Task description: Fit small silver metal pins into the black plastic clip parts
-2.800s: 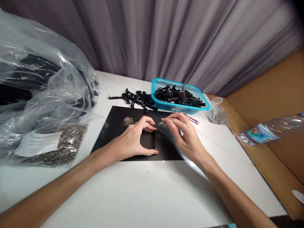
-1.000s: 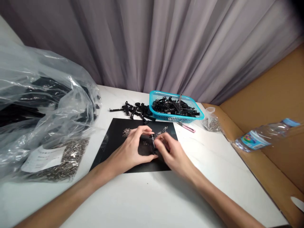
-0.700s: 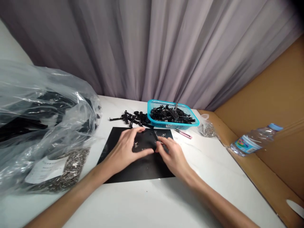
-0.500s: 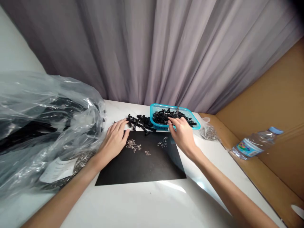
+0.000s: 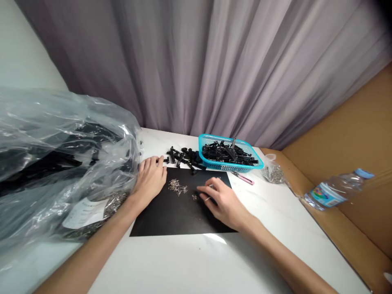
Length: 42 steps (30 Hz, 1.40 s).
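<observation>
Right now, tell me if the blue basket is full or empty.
The basket looks nearly full: black parts are heaped across it to about the front rim, and one juts up.

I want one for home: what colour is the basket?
The basket is turquoise blue; best seen in the head view.

Curtain, grey-mauve, pleated fabric (image 5: pixel 171 61): hangs at 12 o'clock. Wall, pale and plain (image 5: pixel 33 53): at 10 o'clock. Panel, brown cardboard (image 5: pixel 346 134): at 3 o'clock. Bottle, clear plastic, blue cap, blue multicoloured label (image 5: pixel 329 195): between 3 and 4 o'clock, beside the panel, cap toward 2. Cutter, slim, pink-handled (image 5: pixel 246 179): lies at 4 o'clock.
</observation>
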Tool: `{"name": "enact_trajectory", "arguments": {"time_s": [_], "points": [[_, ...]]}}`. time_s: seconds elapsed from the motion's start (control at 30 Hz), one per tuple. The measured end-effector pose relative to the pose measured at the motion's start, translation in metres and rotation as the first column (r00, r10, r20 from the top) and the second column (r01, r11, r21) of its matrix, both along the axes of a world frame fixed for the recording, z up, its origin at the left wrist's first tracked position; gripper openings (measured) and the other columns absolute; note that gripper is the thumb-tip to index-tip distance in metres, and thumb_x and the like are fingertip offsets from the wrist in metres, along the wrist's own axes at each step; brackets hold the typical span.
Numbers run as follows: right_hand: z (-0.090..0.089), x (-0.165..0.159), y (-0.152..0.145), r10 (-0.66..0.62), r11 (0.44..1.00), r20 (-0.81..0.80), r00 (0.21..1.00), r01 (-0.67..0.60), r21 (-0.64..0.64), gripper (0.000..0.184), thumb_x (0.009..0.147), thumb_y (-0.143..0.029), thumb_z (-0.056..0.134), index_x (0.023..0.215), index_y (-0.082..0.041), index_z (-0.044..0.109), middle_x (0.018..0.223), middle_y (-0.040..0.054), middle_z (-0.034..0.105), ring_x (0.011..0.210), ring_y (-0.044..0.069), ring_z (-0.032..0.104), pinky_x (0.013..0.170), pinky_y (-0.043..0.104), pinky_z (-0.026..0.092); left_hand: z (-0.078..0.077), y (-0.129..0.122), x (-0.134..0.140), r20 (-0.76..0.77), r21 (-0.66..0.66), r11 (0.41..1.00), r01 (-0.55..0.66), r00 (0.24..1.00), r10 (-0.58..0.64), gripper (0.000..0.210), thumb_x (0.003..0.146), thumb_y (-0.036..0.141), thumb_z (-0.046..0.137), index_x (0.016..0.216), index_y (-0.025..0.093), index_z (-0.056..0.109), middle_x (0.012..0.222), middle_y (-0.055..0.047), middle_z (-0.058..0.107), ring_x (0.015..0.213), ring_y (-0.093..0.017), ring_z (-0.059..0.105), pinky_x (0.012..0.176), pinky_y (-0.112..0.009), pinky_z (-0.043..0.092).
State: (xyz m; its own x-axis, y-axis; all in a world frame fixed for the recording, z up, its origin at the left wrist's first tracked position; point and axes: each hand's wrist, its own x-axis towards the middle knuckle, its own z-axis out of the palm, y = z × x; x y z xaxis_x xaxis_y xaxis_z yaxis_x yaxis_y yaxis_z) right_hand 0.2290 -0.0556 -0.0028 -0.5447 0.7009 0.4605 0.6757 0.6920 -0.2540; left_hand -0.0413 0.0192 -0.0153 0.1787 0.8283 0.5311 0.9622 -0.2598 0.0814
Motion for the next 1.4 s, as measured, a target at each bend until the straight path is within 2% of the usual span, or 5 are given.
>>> {"name": "enact_trajectory", "arguments": {"time_s": [0.23, 0.5, 0.7, 1.0, 1.4], "points": [[-0.016, 0.001, -0.014, 0.054, 0.994, 0.015, 0.998, -0.053, -0.094, 0.039, 0.107, -0.029, 0.050, 0.144, -0.022, 0.061, 0.119, 0.0139, 0.063, 0.102, 0.025, 0.066, 0.088, 0.042, 0.061, 0.011, -0.008, 0.004, -0.058, -0.037, 0.999, 0.011, 0.998, -0.014, 0.039, 0.103, 0.024, 0.035, 0.110, 0.011, 0.071, 0.108, -0.022, 0.066, 0.107, -0.039, 0.061, 0.099, -0.054, 0.044], [-0.024, -0.004, -0.006, -0.019, 1.000, -0.118, 0.993, 0.020, 0.009, 0.020, 0.105, -0.020, 0.052, 0.103, -0.018, 0.071, 0.097, 0.0088, 0.070, 0.088, 0.022, 0.068, 0.081, 0.036, 0.058, 0.018, -0.014, 0.009, -0.064, 0.036, 0.999, -0.010, 0.998, 0.012, 0.033, 0.105, 0.023, 0.039, 0.112, 0.014, 0.069, 0.106, -0.017, 0.066, 0.099, -0.035, 0.065, 0.094, -0.050, 0.048], [-0.023, -0.001, -0.008, 0.030, 0.999, -0.092, 0.995, -0.034, -0.034, 0.026, 0.106, -0.025, 0.053, 0.125, -0.020, 0.070, 0.107, 0.0104, 0.067, 0.092, 0.022, 0.067, 0.082, 0.037, 0.058, 0.021, -0.020, 0.016, -0.072, 0.143, 0.990, -0.001, 0.997, 0.011, 0.032, 0.108, 0.025, 0.041, 0.122, 0.011, 0.065, 0.112, -0.015, 0.065, 0.086, -0.029, 0.068, 0.082, -0.042, 0.054], [-0.017, -0.007, -0.013, 0.027, 0.999, -0.008, 1.000, -0.027, -0.020, 0.041, 0.107, -0.035, 0.052, 0.144, -0.020, 0.061, 0.122, 0.0149, 0.061, 0.100, 0.025, 0.061, 0.090, 0.042, 0.058, 0.023, -0.032, 0.033, 0.017, 0.256, 0.958, 0.129, 0.990, -0.138, 0.028, 0.108, 0.024, 0.045, 0.123, 0.011, 0.064, 0.113, -0.014, 0.063, 0.096, -0.028, 0.068, 0.090, -0.041, 0.057], [-0.010, -0.017, -0.024, 0.153, 0.988, 0.094, 0.984, -0.152, -0.018, 0.044, 0.105, -0.045, 0.055, 0.139, -0.018, 0.064, 0.129, 0.0131, 0.065, 0.099, 0.025, 0.055, 0.091, 0.042, 0.055, 0.023, -0.041, 0.047, 0.166, 0.254, 0.948, 0.192, 0.957, -0.238, 0.023, 0.107, 0.025, 0.048, 0.121, 0.016, 0.065, 0.120, -0.012, 0.066, 0.105, -0.026, 0.071, 0.097, -0.041, 0.057]]}}
